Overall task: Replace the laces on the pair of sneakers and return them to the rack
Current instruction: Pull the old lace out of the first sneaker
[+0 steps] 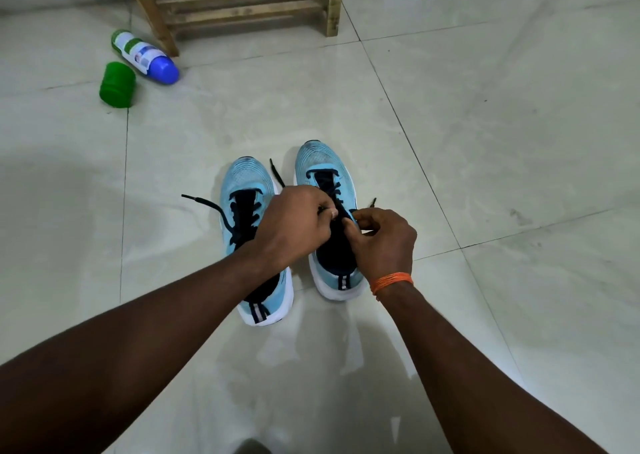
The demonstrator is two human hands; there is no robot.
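Observation:
Two light blue sneakers with white soles stand side by side on the tiled floor, toes pointing away. The left sneaker point(247, 183) has a dark lace threaded through it, with one loose end point(204, 202) trailing to the left. Over the right sneaker point(320, 163) both hands meet above the tongue. My left hand point(294, 227) pinches the dark lace of that shoe with curled fingers. My right hand point(384, 242), with an orange thread band at the wrist, pinches the other strand. One lace tip point(373, 202) sticks out beyond my right hand.
A wooden slatted rack point(242, 3) stands at the back. Left of it on the floor lie a white bottle with a blue cap point(145, 55) and a green cylindrical container point(117, 85). Pale glossy tiles stretch to the right and in front.

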